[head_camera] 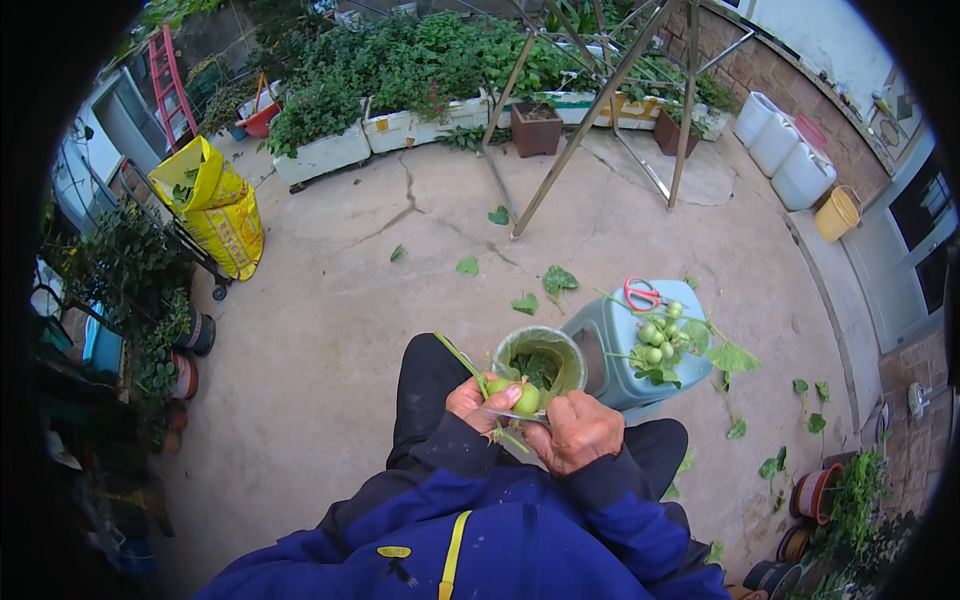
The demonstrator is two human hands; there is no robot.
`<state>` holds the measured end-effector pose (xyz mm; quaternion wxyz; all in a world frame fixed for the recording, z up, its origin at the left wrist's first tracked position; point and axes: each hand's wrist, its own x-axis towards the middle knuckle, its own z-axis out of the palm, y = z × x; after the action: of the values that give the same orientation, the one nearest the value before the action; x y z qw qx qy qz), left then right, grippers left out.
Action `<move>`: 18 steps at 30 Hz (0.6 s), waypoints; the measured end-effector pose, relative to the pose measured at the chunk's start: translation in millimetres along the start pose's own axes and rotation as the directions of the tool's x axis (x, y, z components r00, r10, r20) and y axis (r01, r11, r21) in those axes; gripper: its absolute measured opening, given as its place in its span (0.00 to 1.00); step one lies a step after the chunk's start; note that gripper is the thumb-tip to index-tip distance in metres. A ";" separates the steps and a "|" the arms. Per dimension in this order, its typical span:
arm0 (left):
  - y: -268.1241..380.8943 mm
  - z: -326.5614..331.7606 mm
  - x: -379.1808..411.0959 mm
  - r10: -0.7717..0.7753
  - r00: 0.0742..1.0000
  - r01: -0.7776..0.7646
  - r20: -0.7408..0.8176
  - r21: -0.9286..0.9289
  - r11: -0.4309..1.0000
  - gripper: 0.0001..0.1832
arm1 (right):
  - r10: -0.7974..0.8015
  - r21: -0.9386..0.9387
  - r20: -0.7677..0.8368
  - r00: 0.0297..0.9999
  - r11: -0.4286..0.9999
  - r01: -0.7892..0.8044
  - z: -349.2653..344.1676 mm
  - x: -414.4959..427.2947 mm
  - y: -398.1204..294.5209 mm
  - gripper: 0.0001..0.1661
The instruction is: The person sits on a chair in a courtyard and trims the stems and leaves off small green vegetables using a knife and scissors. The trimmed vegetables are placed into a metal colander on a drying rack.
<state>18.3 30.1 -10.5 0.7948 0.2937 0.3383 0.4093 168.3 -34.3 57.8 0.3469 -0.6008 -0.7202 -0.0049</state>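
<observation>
My left hand (pixel 480 405) grips a green vine stem (pixel 465 358) bearing round green fruits (pixel 527 399), with the thumb pressed on one fruit. My right hand (pixel 577 431) is curled beside it. A thin, pale, blade-like tool (pixel 510 413) runs from the right fist under the fruits; its handle is hidden in the fist. Just beyond both hands stands a bin with a bag liner (pixel 574 352), leaves (pixel 536 367) inside. To the right, a light-blue plastic stool (pixel 690 371) carries more small green fruits on vines (pixel 656 337) and red-handled scissors (pixel 640 294).
Cut leaves (pixel 559 280) lie on the concrete floor (pixel 322 315). A metal frame (pixel 577 142) stands ahead, before white planter boxes (pixel 427 127). At left, a yellow sack (pixel 221 217) rests on a hand trolley (pixel 199 251). White jugs (pixel 802 180) and a yellow bucket (pixel 838 214) line the right wall.
</observation>
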 end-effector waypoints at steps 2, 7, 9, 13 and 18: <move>4.2 8.1 -2.0 0.056 0.998 -0.055 0.035 -0.024 0.998 0.09 | 0.044 0.026 -0.005 0.999 0.999 -0.044 2.2 -0.9 3.4 0.17; 15.2 16.4 -4.9 0.092 0.991 -0.088 0.094 -0.044 0.995 0.17 | 0.109 0.069 0.010 0.994 0.992 -0.110 3.4 -2.2 4.6 0.16; 19.5 12.5 -6.4 0.092 0.984 -0.094 0.153 0.005 0.996 0.19 | 0.136 0.100 0.010 0.991 0.986 -0.136 3.9 -3.6 4.3 0.16; 25.4 6.6 -0.8 0.169 0.935 -0.229 0.311 0.167 0.959 0.19 | 0.171 0.150 0.001 0.985 0.974 -0.169 2.3 -2.0 8.3 0.18; 40.7 19.4 -8.5 0.186 0.914 -0.295 0.361 0.275 0.915 0.17 | 0.148 0.063 0.078 0.986 0.986 -0.153 -5.0 3.2 14.3 0.20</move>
<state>11.3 39.2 33.9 0.7236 0.5236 0.2248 0.3895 183.1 -29.6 57.3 0.3402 -0.6408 -0.6848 0.0680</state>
